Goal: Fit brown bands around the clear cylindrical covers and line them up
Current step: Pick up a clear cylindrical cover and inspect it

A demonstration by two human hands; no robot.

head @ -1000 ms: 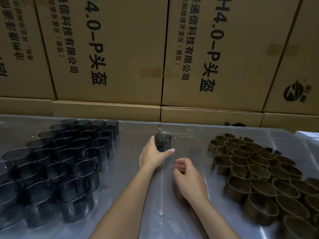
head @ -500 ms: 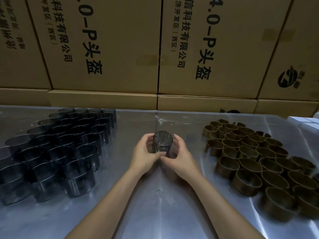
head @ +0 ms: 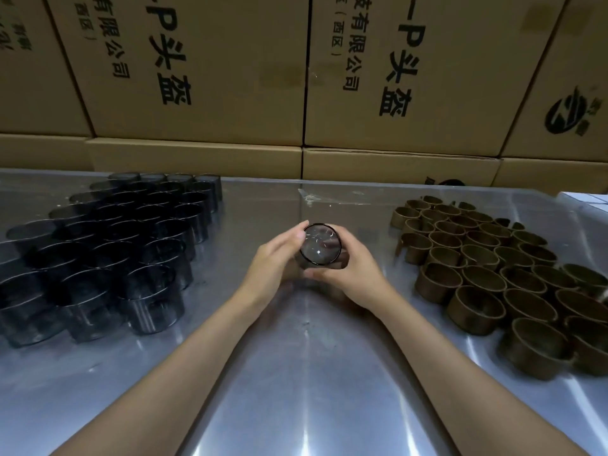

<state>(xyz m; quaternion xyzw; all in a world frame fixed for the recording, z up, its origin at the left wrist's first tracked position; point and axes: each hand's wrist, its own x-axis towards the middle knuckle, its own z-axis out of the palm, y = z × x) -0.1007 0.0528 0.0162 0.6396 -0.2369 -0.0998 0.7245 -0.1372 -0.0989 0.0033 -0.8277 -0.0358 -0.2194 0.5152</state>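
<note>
Grip: left hand (head: 274,260) and right hand (head: 357,269) both curl fingers round one clear cover (head: 320,245), held between them over the middle of the metal surface (head: 309,373), open end tilted toward the camera. Dark clear covers (head: 108,251) grouped at left; brown bands (head: 500,274) grouped at right. Cardboard boxes (head: 204,70) behind.

- A shiny metal bench (head: 306,373) carries everything.
- At far left, clear cylindrical covers (head: 108,245) stand packed in rows.
- At right, brown bands (head: 493,268) stand clustered, touching.
- A white object (head: 589,197) sits at the far right corner.
</note>
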